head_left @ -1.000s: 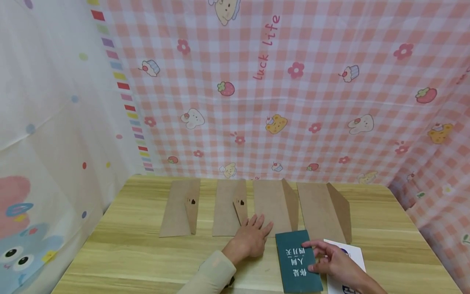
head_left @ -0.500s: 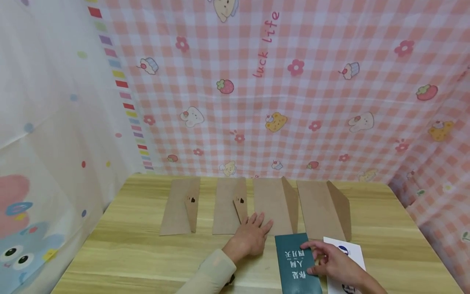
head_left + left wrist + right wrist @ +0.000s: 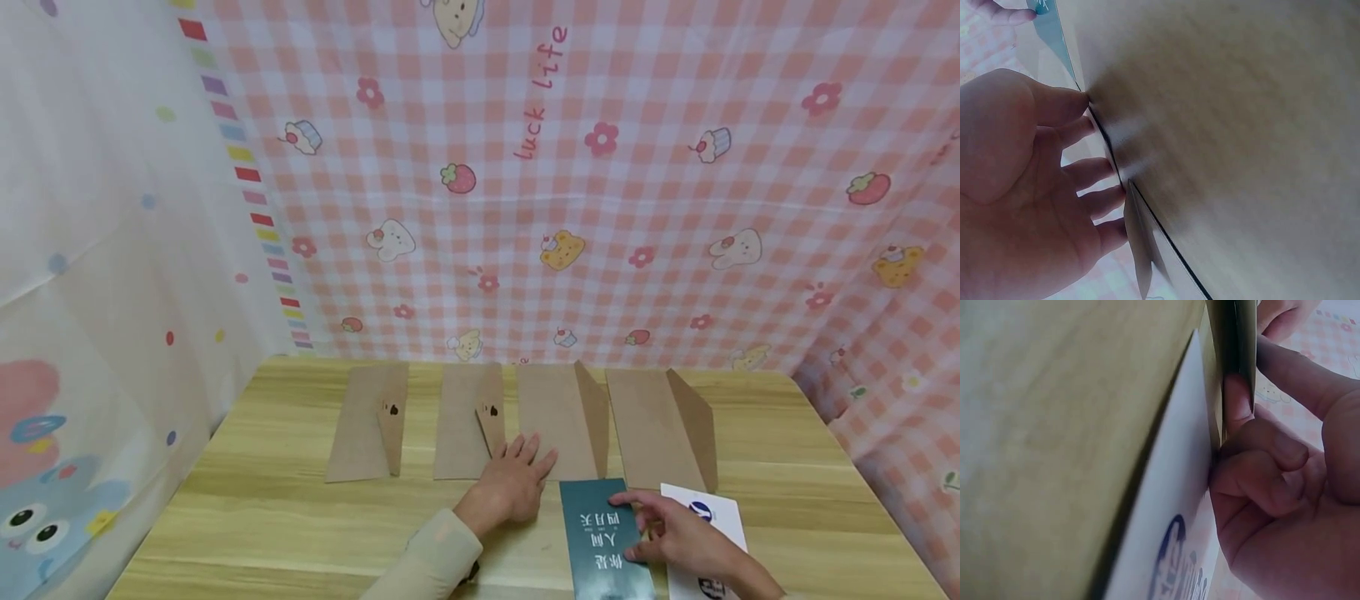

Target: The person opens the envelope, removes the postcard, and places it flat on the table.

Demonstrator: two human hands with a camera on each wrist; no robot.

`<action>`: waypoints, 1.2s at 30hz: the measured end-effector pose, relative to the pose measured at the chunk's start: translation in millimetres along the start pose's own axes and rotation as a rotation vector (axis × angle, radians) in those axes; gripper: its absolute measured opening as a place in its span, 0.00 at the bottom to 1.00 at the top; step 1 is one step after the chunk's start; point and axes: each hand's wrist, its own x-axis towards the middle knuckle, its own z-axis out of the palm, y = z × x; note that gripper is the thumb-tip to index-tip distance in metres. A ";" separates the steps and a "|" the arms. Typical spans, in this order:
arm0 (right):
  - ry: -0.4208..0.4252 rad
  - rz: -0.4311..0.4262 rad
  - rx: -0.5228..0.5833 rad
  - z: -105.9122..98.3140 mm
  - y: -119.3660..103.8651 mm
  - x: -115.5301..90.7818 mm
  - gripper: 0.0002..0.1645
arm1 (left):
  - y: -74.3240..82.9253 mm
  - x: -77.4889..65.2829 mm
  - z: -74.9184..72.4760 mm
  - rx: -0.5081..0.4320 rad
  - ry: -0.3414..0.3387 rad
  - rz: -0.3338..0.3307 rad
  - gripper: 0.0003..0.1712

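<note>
My right hand (image 3: pixel 678 533) pinches the right edge of a dark green card (image 3: pixel 592 504) printed with white Chinese characters. In the right wrist view one fingertip (image 3: pixel 1238 400) sits under that card's edge. A white card (image 3: pixel 723 517) with dark blue round prints lies on the table beneath the right hand, which partly hides it. My left hand (image 3: pixel 510 487) lies with fingers spread, fingertips on the near edges of two brown envelopes: the second from left (image 3: pixel 461 425), with its flap folded over, and the third (image 3: pixel 551 425), with its flap out.
A brown envelope (image 3: pixel 360 425) with its flap folded over lies at the left of the row. Another, a flap-out envelope (image 3: pixel 648 429), lies at its right end. Behind the wooden table (image 3: pixel 277 525) hangs a pink checked cloth (image 3: pixel 510 225); a white cloth (image 3: pixel 112 250) hangs at left.
The green card has shifted slightly towards the near edge of the table, and its tilt has changed a little. Left hand, envelopes and white card stay in place.
</note>
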 end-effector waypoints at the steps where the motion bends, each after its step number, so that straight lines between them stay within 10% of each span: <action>1: -0.006 -0.011 -0.007 -0.1 -0.4 0.8 0.37 | -0.4 -0.2 0.0 0.000 0.001 -0.001 0.30; 36: -0.074 0.050 0.016 -1.1 -1.7 9.1 0.40 | -1.0 -0.3 2.2 0.013 0.029 0.022 0.30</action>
